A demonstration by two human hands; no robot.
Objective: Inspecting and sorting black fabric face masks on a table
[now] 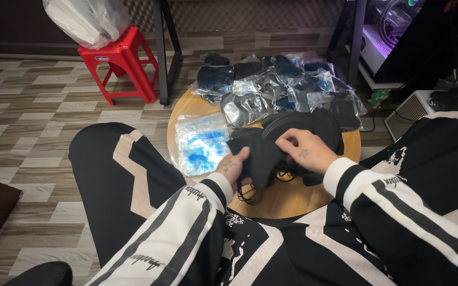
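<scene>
Both hands are gripping one black mask (pixel 263 156) over the counter (pixel 292 198): left hand (pixel 233 168) fingers clamped on its lower edge, right hand (pixel 306 150) fingers pinching its top. Bagged masks (pixel 271 87) are lying beyond the fingers; flat blue packets (pixel 201 143) are lying left of them, seemingly unhandled.

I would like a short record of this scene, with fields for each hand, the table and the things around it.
Left hand: grips the lower edge of a black face mask
Right hand: pinches the top of the same mask
Table: small, round, wooden
On table: pile of bagged black masks at the far side; stack of clear empty bags to the left
Floor: red plastic stool with a white plastic bag on top
</scene>
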